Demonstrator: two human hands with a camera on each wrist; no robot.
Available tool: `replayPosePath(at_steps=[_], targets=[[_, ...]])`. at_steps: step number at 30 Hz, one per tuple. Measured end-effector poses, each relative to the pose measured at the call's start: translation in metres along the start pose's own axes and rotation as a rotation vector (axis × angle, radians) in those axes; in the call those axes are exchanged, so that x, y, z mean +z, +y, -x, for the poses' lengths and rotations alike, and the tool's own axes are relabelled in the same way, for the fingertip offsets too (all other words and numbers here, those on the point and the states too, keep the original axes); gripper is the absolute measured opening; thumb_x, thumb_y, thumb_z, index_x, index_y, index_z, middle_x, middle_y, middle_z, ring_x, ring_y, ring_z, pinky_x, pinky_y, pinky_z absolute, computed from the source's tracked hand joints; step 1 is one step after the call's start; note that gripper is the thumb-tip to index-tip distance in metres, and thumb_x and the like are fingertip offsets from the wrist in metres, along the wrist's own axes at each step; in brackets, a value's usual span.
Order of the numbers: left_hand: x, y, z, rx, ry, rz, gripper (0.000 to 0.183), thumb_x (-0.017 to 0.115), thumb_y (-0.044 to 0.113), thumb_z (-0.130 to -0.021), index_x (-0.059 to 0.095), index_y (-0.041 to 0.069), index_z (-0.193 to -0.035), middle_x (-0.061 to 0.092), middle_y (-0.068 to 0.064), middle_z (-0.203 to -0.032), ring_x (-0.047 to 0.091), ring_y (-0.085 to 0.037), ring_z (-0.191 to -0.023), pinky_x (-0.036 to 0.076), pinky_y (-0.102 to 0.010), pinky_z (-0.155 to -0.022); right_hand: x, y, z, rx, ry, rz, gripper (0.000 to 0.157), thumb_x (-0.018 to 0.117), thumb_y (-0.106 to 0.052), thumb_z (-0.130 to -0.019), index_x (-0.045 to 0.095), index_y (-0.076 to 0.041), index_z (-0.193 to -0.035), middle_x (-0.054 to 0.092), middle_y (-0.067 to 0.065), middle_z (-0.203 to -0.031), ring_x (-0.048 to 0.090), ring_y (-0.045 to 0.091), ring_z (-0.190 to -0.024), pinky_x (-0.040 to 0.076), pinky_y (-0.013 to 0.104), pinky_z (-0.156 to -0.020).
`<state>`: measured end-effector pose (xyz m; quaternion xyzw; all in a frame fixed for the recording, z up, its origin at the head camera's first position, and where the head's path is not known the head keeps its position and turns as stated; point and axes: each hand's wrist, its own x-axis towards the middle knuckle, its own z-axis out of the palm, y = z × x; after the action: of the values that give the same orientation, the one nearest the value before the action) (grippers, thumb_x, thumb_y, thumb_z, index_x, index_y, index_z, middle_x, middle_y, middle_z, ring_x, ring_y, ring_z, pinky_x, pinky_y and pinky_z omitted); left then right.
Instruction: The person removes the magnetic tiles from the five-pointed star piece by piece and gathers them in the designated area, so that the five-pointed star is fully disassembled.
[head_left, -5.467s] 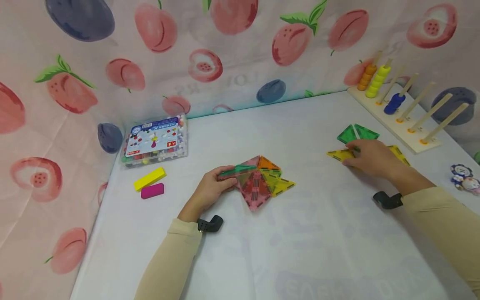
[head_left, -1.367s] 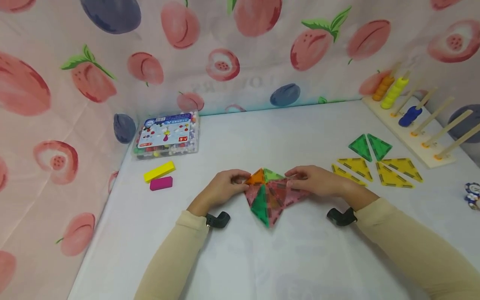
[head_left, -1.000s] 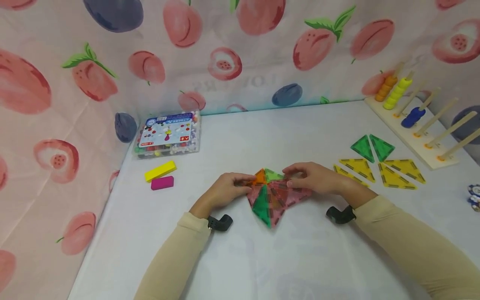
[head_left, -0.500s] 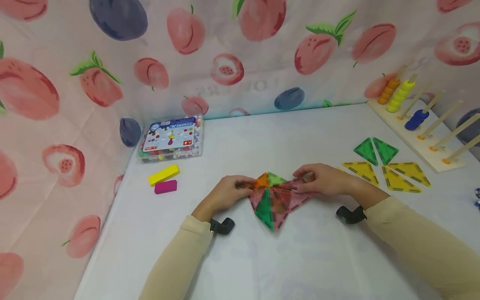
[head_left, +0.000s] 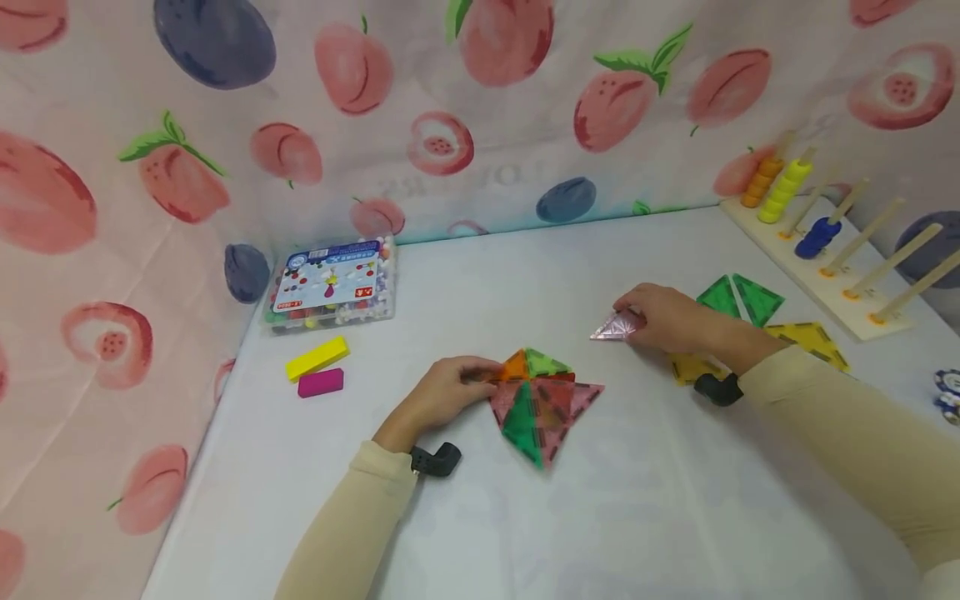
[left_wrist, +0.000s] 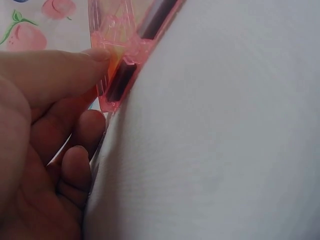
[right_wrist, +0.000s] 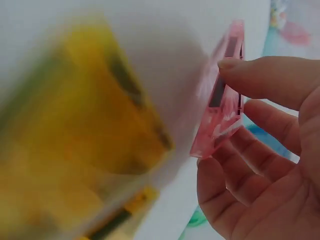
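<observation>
My left hand (head_left: 442, 396) pinches the left corner of a cluster of translucent magnetic tiles (head_left: 521, 425) in the middle of the table. Pink, green, orange and lime triangles overlap there. In the left wrist view, the thumb lies on a pink tile corner (left_wrist: 117, 92), with curled fingers behind it. Up and to the right of the cluster, my right hand (head_left: 671, 317) holds a pink triangular magnetic tile (head_left: 611, 327) between thumb and fingers. That tile (right_wrist: 220, 110) appears edge-on in the right wrist view, beside a blurred yellow tile (right_wrist: 95, 115).
Two green triangle tiles (head_left: 759, 300) and several yellow ones (head_left: 813, 342) lie right of the cluster, partly behind the right hand. A wooden peg board (head_left: 870, 317) with beads stands far right. At left are a clear plastic box (head_left: 330, 279), a yellow block (head_left: 318, 358) and a magenta block (head_left: 321, 382).
My right hand has left the cluster's right side and moved up and right with a pink triangle tile. My left hand keeps its grip. Earlier, the right hand was over the yellow tiles.
</observation>
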<state>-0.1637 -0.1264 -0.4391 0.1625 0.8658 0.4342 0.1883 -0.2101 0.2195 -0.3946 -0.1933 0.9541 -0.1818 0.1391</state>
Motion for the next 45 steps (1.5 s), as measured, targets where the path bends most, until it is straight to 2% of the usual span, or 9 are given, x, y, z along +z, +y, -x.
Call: replayPosePath(at_steps=[6, 11, 14, 18, 25, 28, 31, 38, 45], targets=[[0.001, -0.001, 0.002, -0.017, -0.014, -0.018, 0.026, 0.063, 0.04, -0.081, 0.061, 0.038, -0.107, 0.057, 0.018, -0.107, 0.05, -0.006, -0.099, 0.039, -0.033, -0.087, -0.016, 0.022, -0.028, 0.108, -0.009, -0.021, 0.048, 0.061, -0.019, -0.084, 0.045, -0.002, -0.126, 0.044, 0.019, -0.124, 0.043, 0.032, -0.104, 0.038, 0.05, -0.087], [0.0, -0.002, 0.001, 0.0, -0.008, -0.021, 0.027, 0.063, 0.04, -0.081, 0.061, 0.037, -0.108, 0.057, 0.018, -0.107, 0.049, -0.007, -0.099, 0.039, -0.034, -0.087, -0.026, 0.034, -0.046, 0.121, 0.025, 0.009, 0.051, 0.056, -0.021, -0.087, 0.04, 0.003, -0.129, 0.04, 0.026, -0.127, 0.037, 0.04, -0.114, 0.03, 0.054, -0.093], [-0.001, -0.003, 0.0, 0.001, -0.009, -0.022, 0.028, 0.063, 0.041, -0.081, 0.061, 0.037, -0.108, 0.057, 0.019, -0.107, 0.049, -0.006, -0.099, 0.038, -0.033, -0.087, -0.029, 0.034, -0.047, 0.148, 0.046, -0.023, 0.052, 0.054, -0.026, -0.089, 0.038, 0.001, -0.131, 0.042, 0.026, -0.126, 0.038, 0.041, -0.113, 0.03, 0.054, -0.092], [-0.001, -0.003, 0.004, -0.005, -0.002, -0.031, 0.027, 0.063, 0.041, -0.081, 0.061, 0.038, -0.108, 0.056, 0.019, -0.107, 0.049, -0.005, -0.099, 0.039, -0.032, -0.087, -0.019, 0.014, -0.025, 0.12, 0.034, -0.114, 0.051, 0.057, -0.032, -0.087, 0.043, -0.008, -0.129, 0.05, 0.016, -0.119, 0.046, 0.031, -0.103, 0.041, 0.048, -0.083], [-0.001, 0.001, -0.003, -0.001, 0.003, -0.026, 0.026, 0.064, 0.039, -0.081, 0.062, 0.037, -0.107, 0.056, 0.018, -0.107, 0.049, -0.007, -0.098, 0.039, -0.032, -0.086, 0.017, -0.033, 0.029, -0.114, -0.074, -0.168, 0.049, 0.065, -0.038, -0.08, 0.053, -0.013, -0.121, 0.057, -0.001, -0.113, 0.05, 0.017, -0.103, 0.042, 0.039, -0.086], [-0.001, 0.001, -0.004, -0.001, 0.004, -0.034, 0.027, 0.064, 0.039, -0.081, 0.062, 0.037, -0.107, 0.056, 0.018, -0.108, 0.048, -0.007, -0.099, 0.039, -0.032, -0.087, 0.034, -0.046, 0.037, -0.178, -0.09, -0.208, 0.047, 0.067, -0.033, -0.08, 0.052, -0.013, -0.119, 0.058, -0.006, -0.104, 0.051, 0.014, -0.097, 0.043, 0.035, -0.084], [0.0, -0.001, -0.003, -0.005, 0.001, -0.038, 0.028, 0.064, 0.039, -0.08, 0.062, 0.036, -0.108, 0.056, 0.018, -0.109, 0.048, -0.007, -0.099, 0.038, -0.032, -0.087, 0.046, -0.054, 0.038, -0.223, -0.048, -0.25, 0.041, 0.067, -0.026, -0.081, 0.052, -0.012, -0.116, 0.055, -0.006, -0.092, 0.05, 0.013, -0.086, 0.045, 0.029, -0.076], [0.002, 0.002, -0.006, 0.005, 0.003, -0.034, 0.027, 0.064, 0.038, -0.081, 0.062, 0.036, -0.108, 0.056, 0.017, -0.109, 0.048, -0.006, -0.101, 0.038, -0.032, -0.088, 0.046, -0.062, 0.048, -0.26, -0.002, -0.171, 0.029, 0.067, -0.021, -0.081, 0.058, -0.018, -0.109, 0.051, -0.008, -0.086, 0.047, 0.01, -0.079, 0.044, 0.025, -0.068], [0.002, 0.002, -0.004, -0.011, 0.008, -0.04, 0.026, 0.065, 0.037, -0.081, 0.062, 0.037, -0.107, 0.056, 0.016, -0.108, 0.049, -0.006, -0.1, 0.039, -0.032, -0.087, 0.037, -0.058, 0.073, -0.16, -0.148, -0.124, 0.034, 0.064, -0.023, -0.083, 0.055, -0.027, -0.116, 0.057, -0.014, -0.087, 0.05, 0.007, -0.078, 0.045, 0.025, -0.07]])
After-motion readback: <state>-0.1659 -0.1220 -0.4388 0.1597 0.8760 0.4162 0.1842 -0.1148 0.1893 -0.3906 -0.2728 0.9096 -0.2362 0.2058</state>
